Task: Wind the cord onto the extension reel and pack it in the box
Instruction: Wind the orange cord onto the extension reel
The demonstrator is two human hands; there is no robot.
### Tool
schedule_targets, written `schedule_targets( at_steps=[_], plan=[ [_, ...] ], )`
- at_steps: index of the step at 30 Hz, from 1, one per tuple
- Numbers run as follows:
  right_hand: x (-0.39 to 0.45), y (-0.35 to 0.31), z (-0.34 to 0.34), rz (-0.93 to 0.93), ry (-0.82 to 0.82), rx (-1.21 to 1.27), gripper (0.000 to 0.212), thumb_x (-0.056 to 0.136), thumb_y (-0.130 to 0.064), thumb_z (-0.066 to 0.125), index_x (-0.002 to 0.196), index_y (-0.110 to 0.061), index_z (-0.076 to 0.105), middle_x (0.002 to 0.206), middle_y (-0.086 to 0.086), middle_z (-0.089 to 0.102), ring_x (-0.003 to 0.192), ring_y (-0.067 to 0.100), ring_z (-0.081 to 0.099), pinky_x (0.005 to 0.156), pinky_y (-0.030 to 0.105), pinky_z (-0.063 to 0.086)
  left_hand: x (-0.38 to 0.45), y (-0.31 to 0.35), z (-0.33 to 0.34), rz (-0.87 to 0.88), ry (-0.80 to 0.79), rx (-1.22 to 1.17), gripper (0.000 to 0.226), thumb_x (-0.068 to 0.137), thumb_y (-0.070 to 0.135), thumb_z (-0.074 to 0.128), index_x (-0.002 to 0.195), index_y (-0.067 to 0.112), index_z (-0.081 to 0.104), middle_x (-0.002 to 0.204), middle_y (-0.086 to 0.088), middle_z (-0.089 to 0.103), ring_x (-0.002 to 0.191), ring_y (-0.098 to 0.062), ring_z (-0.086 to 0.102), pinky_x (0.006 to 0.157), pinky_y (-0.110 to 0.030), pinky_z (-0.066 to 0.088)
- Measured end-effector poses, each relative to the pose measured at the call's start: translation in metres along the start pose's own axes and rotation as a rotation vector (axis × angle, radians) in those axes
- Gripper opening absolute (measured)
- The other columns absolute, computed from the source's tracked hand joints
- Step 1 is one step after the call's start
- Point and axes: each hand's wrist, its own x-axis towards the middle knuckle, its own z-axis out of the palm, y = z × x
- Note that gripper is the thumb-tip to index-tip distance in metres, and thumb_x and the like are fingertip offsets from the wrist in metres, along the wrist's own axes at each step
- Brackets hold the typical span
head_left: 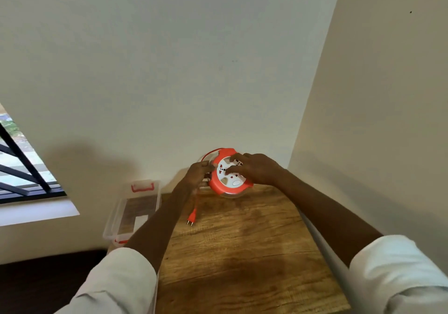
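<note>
The extension reel [219, 185] stands tipped on its rim at the far end of the counter [242, 246], held between both grips. The left grip [200, 174] is closed round its left edge, and the right grip [254, 169] lies with fingers laid across the white socket face. The loose cord [196, 200] drops below the left grip toward the person, ending in the plug [192, 216] on the counter, so that grip looks best placed to feed it. The clear box [114, 216] sits further left.

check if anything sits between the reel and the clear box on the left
Nothing standing does. Only the plug of the cord lies on the table between the reel and the box. Whether the box has a lid on is unclear.
</note>
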Motion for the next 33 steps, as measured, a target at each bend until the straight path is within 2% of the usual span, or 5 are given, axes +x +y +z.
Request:
schedule_targets(
  at_steps=[7, 14, 19, 31, 33],
  plan=[
    [-0.005, -0.014, 0.0, -0.213, -0.149, -0.245, 0.08, 0.08, -0.041, 0.08, 0.148, -0.045, 0.038, 0.154, 0.011, 0.041, 0.125, 0.036, 0.054, 0.095, 0.044, 0.049, 0.002, -0.008, 0.0, -0.05, -0.094, 0.097, 0.036, 0.093, 0.028, 0.068, 0.124, 0.012, 0.063, 0.116, -0.01, 0.07, 0.105, -0.031, 0.067, 0.094, -0.047, 0.056],
    [0.003, -0.023, 0.024, -0.012, 0.002, -0.245, 0.084, 0.059, -0.043, 0.095, 0.135, -0.033, 0.06, 0.117, 0.016, 0.07, 0.094, 0.036, 0.072, 0.078, 0.047, 0.057, 0.007, -0.016, 0.006, 0.014, -0.017, 0.057, 0.036, 0.097, 0.029, 0.063, 0.129, 0.013, 0.065, 0.117, -0.007, 0.072, 0.099, -0.026, 0.069, 0.083, -0.041, 0.06],
    [0.016, -0.028, 0.02, 0.333, 0.128, -0.014, 0.062, 0.087, -0.048, 0.069, 0.144, -0.035, 0.047, 0.122, 0.009, 0.07, 0.104, 0.031, 0.069, 0.086, 0.036, 0.051, 0.003, -0.029, 0.03, 0.063, 0.11, -0.156, 0.038, 0.097, 0.025, 0.064, 0.132, 0.012, 0.063, 0.12, -0.007, 0.071, 0.1, -0.025, 0.071, 0.079, -0.036, 0.062],
    [0.026, -0.05, 0.045, 0.91, 0.105, 0.705, 0.075, 0.075, -0.063, 0.07, 0.138, -0.027, 0.05, 0.136, 0.002, 0.061, 0.121, 0.028, 0.059, 0.098, 0.04, 0.046, -0.017, -0.075, 0.063, 0.053, 0.171, -0.369, 0.036, 0.1, 0.026, 0.059, 0.136, 0.022, 0.058, 0.123, 0.0, 0.07, 0.107, -0.019, 0.07, 0.083, -0.034, 0.061],
    [0.029, -0.048, 0.051, 1.003, 0.083, 0.897, 0.079, 0.075, -0.061, 0.072, 0.139, -0.018, 0.051, 0.137, 0.006, 0.06, 0.119, 0.029, 0.06, 0.095, 0.041, 0.049, -0.019, -0.085, 0.068, 0.058, 0.176, -0.366, 0.04, 0.099, 0.027, 0.061, 0.139, 0.023, 0.058, 0.125, -0.003, 0.071, 0.11, -0.024, 0.07, 0.088, -0.044, 0.06]
  ],
)
